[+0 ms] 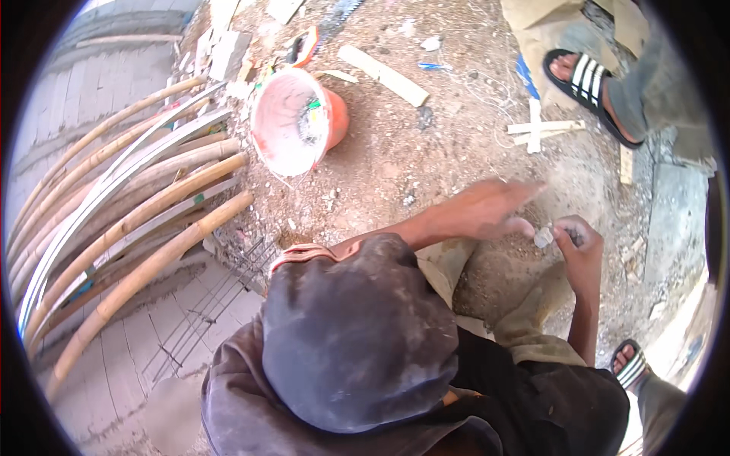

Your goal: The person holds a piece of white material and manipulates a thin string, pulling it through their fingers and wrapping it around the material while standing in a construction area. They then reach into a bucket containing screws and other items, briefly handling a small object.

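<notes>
My left hand [487, 211] reaches in from the left, its fingers stretched out and slightly blurred. Its thumb is close to a small, pale, translucent-looking piece [543, 237]; I cannot tell whether they touch. My right hand [579, 237] comes up from the lower right with bent fingers, pinching that piece between thumb and fingertip. What the piece is does not show clearly. Both hands are above the dirt ground, beyond khaki trouser legs [532, 327]. Dark, dusty cloth [357, 334] fills the lower middle and hides part of my left arm.
An orange bucket [338, 118] lies tipped beyond my left arm. Bamboo poles [152, 220] bend along the left, near wire mesh [205, 311]. A saw [334, 19], a wood strip [384, 74] and pale sticks [547, 131] lie farther off. Another person's sandaled foot [589, 87] stands at upper right.
</notes>
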